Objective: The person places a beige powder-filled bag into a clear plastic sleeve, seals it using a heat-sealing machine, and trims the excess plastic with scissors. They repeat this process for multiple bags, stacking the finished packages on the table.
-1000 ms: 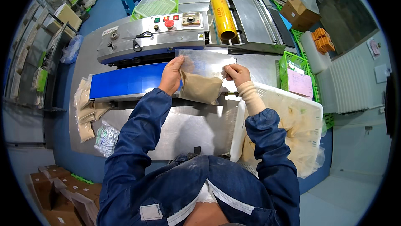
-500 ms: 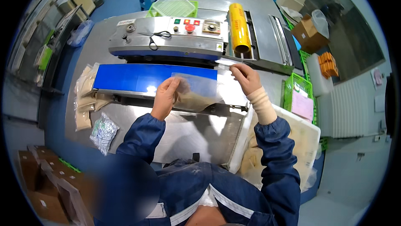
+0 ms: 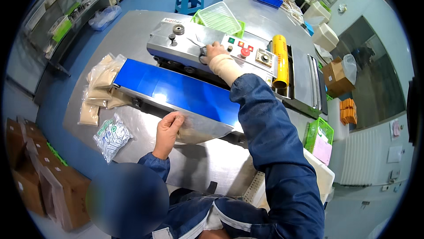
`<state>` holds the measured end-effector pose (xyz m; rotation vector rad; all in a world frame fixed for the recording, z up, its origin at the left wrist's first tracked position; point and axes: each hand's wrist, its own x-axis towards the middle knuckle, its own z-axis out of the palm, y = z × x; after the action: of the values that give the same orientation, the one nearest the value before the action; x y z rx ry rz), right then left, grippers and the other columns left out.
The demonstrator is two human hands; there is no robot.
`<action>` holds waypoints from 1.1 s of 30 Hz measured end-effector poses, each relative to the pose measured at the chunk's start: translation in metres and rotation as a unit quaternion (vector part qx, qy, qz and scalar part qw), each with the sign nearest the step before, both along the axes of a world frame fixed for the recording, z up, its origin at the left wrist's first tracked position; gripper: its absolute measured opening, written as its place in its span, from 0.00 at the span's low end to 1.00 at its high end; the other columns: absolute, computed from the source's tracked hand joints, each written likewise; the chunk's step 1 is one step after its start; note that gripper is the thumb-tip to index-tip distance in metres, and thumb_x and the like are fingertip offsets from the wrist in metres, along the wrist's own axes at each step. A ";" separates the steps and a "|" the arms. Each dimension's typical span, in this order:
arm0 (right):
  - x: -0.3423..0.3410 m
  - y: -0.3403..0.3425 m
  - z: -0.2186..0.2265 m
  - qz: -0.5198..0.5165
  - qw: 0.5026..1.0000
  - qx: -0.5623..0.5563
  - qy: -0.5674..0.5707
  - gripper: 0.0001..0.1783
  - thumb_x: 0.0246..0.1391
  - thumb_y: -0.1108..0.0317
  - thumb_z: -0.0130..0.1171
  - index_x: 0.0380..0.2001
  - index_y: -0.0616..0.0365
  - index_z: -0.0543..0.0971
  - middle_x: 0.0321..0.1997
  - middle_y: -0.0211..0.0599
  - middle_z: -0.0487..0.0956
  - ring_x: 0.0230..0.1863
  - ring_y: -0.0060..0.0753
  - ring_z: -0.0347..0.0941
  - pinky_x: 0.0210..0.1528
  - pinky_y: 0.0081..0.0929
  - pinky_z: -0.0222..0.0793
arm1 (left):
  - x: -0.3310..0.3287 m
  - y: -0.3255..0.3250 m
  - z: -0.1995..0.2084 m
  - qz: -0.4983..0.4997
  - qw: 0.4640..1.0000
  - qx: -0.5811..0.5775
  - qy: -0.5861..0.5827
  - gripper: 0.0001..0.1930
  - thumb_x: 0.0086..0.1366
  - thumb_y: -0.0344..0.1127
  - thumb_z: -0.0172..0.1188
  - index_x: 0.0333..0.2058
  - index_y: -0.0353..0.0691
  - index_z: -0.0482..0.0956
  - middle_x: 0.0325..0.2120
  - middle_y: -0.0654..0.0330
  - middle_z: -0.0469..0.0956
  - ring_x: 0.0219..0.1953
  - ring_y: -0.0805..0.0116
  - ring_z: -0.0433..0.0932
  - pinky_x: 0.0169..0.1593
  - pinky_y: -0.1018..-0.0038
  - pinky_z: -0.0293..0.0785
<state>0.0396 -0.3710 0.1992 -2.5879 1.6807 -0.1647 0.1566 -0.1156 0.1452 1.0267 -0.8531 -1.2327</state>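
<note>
My left hand (image 3: 166,133) pinches the edge of a clear plastic bag (image 3: 199,127) with beige contents at its bottom. The bag hangs at the near edge of the blue conveyor belt (image 3: 176,93). My right arm stretches across the belt to the top of the metal band sealing machine (image 3: 190,35). There my right hand (image 3: 216,56) has its fingers closed at the dark handles of a pair of scissors (image 3: 197,42), whose blades point left on the casing. Part of the handles is hidden by the fingers.
Several filled beige bags (image 3: 104,82) lie at the belt's left end, beside a white-and-blue packet (image 3: 113,137). A yellow film roll (image 3: 280,62) sits on a wrapping machine at the right. A white bin (image 3: 324,168) stands by my right arm.
My right hand has moved left and away from me, from beside the bag to the scissors. My left hand and the bag have come slightly nearer to me. The view has turned.
</note>
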 end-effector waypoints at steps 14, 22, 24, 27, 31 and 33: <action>-0.069 0.017 0.023 -0.043 0.970 0.175 -0.162 0.19 0.41 0.68 0.55 0.40 0.60 0.75 0.33 0.43 0.77 0.31 0.29 0.73 0.33 0.23 0.70 | 0.011 -0.013 0.005 -0.043 0.987 0.017 0.154 0.08 0.62 0.33 0.51 0.35 0.37 0.75 0.26 0.67 0.74 0.28 0.79 0.72 0.35 0.82 0.71; -0.093 0.107 0.006 0.060 0.952 0.168 -0.250 0.14 0.45 0.72 0.50 0.37 0.60 0.75 0.34 0.45 0.77 0.36 0.41 0.74 0.42 0.28 0.68 | 0.046 0.037 -0.038 0.004 0.974 0.113 0.196 0.07 0.61 0.33 0.51 0.35 0.38 0.74 0.28 0.66 0.75 0.29 0.77 0.73 0.37 0.80 0.71; -0.093 0.132 -0.016 0.114 0.949 0.185 -0.226 0.12 0.45 0.69 0.50 0.33 0.60 0.77 0.34 0.45 0.77 0.37 0.45 0.73 0.42 0.31 0.68 | 0.061 0.050 -0.073 0.018 0.967 0.139 0.214 0.07 0.61 0.32 0.51 0.35 0.37 0.73 0.30 0.65 0.75 0.32 0.76 0.73 0.38 0.79 0.71; -0.081 0.173 -0.054 0.182 0.927 0.328 -0.004 0.13 0.46 0.68 0.47 0.34 0.59 0.77 0.29 0.44 0.78 0.30 0.38 0.74 0.35 0.30 0.70 | 0.072 0.075 -0.098 0.061 0.956 0.157 0.240 0.08 0.61 0.32 0.51 0.37 0.36 0.73 0.33 0.64 0.74 0.36 0.75 0.73 0.41 0.78 0.70; -0.076 0.204 -0.131 0.237 0.914 0.294 0.148 0.13 0.47 0.71 0.46 0.35 0.58 0.77 0.34 0.45 0.77 0.36 0.45 0.73 0.40 0.32 0.69 | 0.092 0.103 -0.106 0.061 0.955 0.153 0.245 0.08 0.61 0.31 0.50 0.37 0.34 0.72 0.32 0.64 0.74 0.35 0.75 0.72 0.43 0.78 0.69; -0.063 0.205 -0.134 0.242 0.933 0.247 0.100 0.14 0.47 0.74 0.45 0.37 0.57 0.76 0.38 0.43 0.76 0.37 0.45 0.73 0.41 0.31 0.69 | 0.097 0.113 -0.100 0.059 0.956 0.173 0.229 0.08 0.61 0.31 0.50 0.37 0.34 0.72 0.32 0.64 0.74 0.35 0.76 0.71 0.42 0.78 0.68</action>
<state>-0.0235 -0.1656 0.0648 -2.5624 0.9006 0.4924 0.2532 -0.0022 0.0451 0.9902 -0.2165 -1.4702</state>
